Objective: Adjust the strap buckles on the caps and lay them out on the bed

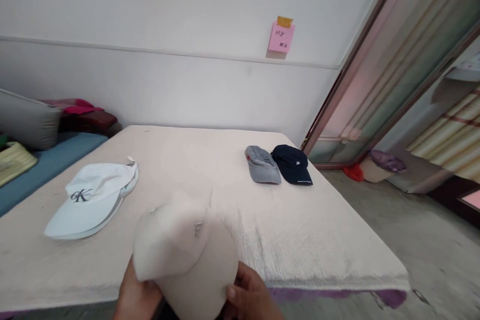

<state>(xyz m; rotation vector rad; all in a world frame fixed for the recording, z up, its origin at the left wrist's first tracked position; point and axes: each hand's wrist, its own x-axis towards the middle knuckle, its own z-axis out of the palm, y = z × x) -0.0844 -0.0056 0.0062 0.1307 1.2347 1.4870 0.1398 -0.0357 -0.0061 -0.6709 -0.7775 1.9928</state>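
Observation:
A beige baseball cap (187, 255) with a small mark on its front is held up close to me, over the table's near edge. My left hand (138, 290) grips its crown side from below, the fingers partly hidden under the cap. My right hand (249, 292) pinches the brim's edge between thumb and fingers. To the left on the table lie stacked white caps (93, 200); the top one bears dark "CK" letters. Farther off to the right, a grey cap (262, 165) sits beside a navy cap (292, 164), brims toward me.
A pale cloth covers the table (195, 160), with purple fabric (318, 294) under its front edge. Behind it stands a white wall with a pink note (281, 37) taped on. A grey cushion (30, 120) is at left. Sliding doors and a bin (375, 167) are at right.

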